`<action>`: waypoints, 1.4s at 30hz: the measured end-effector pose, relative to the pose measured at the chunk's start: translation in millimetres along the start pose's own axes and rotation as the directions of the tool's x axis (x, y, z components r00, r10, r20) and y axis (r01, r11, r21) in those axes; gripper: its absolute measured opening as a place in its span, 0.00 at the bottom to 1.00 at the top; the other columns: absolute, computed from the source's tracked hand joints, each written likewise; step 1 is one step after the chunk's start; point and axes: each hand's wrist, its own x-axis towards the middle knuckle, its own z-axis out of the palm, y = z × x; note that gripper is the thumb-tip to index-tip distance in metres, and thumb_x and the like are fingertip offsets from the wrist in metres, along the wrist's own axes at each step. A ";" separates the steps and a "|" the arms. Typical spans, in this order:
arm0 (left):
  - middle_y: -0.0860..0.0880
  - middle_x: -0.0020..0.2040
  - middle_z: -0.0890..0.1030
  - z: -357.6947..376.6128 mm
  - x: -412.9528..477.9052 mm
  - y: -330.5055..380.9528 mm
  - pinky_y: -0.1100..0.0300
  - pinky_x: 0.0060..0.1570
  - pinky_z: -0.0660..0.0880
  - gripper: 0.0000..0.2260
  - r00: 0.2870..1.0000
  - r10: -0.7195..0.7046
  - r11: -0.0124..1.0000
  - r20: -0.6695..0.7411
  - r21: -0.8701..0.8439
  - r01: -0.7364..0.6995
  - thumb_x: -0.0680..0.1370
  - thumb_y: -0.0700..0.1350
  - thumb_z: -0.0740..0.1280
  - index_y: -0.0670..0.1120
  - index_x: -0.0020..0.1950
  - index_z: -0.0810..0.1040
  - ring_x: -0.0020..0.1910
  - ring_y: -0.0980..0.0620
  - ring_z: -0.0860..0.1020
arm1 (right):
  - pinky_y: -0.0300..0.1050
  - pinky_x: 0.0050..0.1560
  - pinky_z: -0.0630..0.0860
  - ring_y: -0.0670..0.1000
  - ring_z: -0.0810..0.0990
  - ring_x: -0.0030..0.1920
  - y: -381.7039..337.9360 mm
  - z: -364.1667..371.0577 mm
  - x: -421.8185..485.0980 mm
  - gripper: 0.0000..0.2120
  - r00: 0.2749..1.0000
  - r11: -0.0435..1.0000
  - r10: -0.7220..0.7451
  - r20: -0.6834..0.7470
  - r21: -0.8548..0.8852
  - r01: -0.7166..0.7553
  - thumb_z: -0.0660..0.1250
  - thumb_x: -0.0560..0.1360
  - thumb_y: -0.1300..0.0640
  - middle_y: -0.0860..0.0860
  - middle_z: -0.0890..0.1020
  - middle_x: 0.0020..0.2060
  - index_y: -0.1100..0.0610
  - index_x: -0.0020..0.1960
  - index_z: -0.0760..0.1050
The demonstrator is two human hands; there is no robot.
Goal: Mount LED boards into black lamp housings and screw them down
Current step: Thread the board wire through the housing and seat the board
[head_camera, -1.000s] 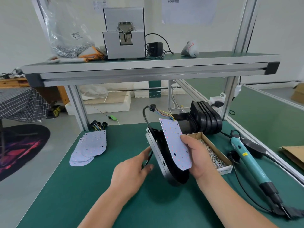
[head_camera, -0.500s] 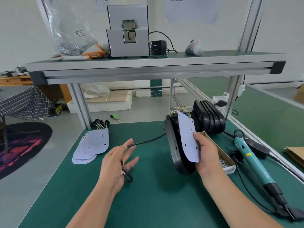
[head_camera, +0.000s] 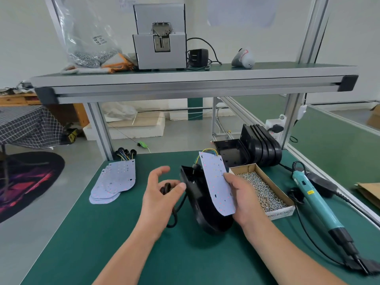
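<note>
Cardboard box (head_camera: 280,214) holds loose silver screws (head_camera: 261,190).

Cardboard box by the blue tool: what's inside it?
The cardboard box is filled with small silver screws. They cover its floor, so anything beneath is hidden, and the right hand covers part of its left side.

On the shelf (head_camera: 195,79) sit a grey machine (head_camera: 160,52), a black adapter (head_camera: 197,57) and a clear plastic bag (head_camera: 88,38).
</note>
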 end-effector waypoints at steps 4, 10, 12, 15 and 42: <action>0.55 0.40 0.84 -2.2 1.5 -2.8 0.58 0.38 0.76 0.12 0.996 -0.054 0.998 0.075 0.028 0.052 0.76 0.58 0.66 0.67 0.57 0.82 0.34 0.51 0.75 | 0.46 0.40 0.81 0.55 0.87 0.39 -2.7 -0.3 -0.3 0.12 1.000 1.000 0.004 0.018 -0.006 -0.004 0.64 0.82 0.58 0.58 0.87 0.46 0.61 0.50 0.85; 0.37 0.44 0.79 -7.1 2.5 -8.8 0.55 0.34 0.68 0.18 0.954 -0.130 0.977 0.268 -0.127 0.169 0.79 0.55 0.62 0.46 0.57 0.86 0.26 0.49 0.66 | 0.44 0.37 0.82 0.54 0.87 0.39 2.8 0.9 -0.3 0.18 0.999 0.999 0.032 0.034 -0.021 -0.032 0.63 0.83 0.57 0.56 0.88 0.45 0.57 0.43 0.89; 0.33 0.52 0.81 -8.4 4.0 -11.8 0.54 0.34 0.69 0.18 0.941 -0.155 0.953 0.302 -0.205 0.223 0.78 0.50 0.61 0.44 0.58 0.85 0.25 0.48 0.65 | 0.44 0.38 0.82 0.55 0.87 0.42 2.3 1.3 -0.7 0.16 0.998 0.999 0.044 0.038 -0.029 -0.043 0.63 0.83 0.57 0.58 0.88 0.48 0.59 0.47 0.89; 0.41 0.52 0.86 -7.0 6.6 -16.6 0.56 0.32 0.70 0.17 0.919 -0.177 0.923 0.353 -0.264 0.279 0.77 0.42 0.59 0.44 0.56 0.87 0.25 0.49 0.64 | 0.49 0.47 0.80 0.61 0.84 0.54 4.6 1.0 0.1 0.17 0.997 0.998 0.054 0.048 -0.023 -0.053 0.63 0.82 0.56 0.63 0.85 0.59 0.66 0.62 0.83; 0.44 0.34 0.69 -2.2 6.4 -27.4 0.58 0.29 0.65 0.14 0.970 -0.117 0.951 0.213 -0.259 0.171 0.75 0.40 0.65 0.49 0.58 0.84 0.29 0.49 0.65 | 0.47 0.71 0.66 0.44 0.69 0.70 2.3 51.6 -26.8 0.24 0.676 0.045 -0.503 0.538 -0.765 0.642 0.65 0.77 0.39 0.41 0.76 0.63 0.49 0.69 0.74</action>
